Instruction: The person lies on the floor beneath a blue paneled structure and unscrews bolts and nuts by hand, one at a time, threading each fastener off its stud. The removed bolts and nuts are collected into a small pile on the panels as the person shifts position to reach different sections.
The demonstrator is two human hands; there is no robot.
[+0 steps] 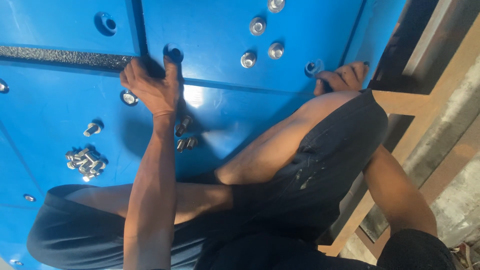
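Nearest the camera, dark shorts (320, 165) and a bent knee are seen, with the forearms stretched out over a blue panel (55, 110). A cluster of loose silver bolts (85, 162) lies on the panel to the left of the left forearm, one single bolt (92, 129) is set just above it, and three more loose bolts (184, 136) lie just right of the wrist. Farther out, the left hand (150, 85) is pressed on the panel with its fingers curled and the thumb stretched up to a recessed hole (174, 53); whether anything is pinched inside it cannot be told. The right hand (342, 77) is seen beyond the knee, its fingertips closed around a small fastener (314, 67) seated in a hole at the panel's edge. Beyond both hands, fitted bolts with washers (257, 26) are set into the upper panel, and a rusty steel frame (400, 102) runs along the right.
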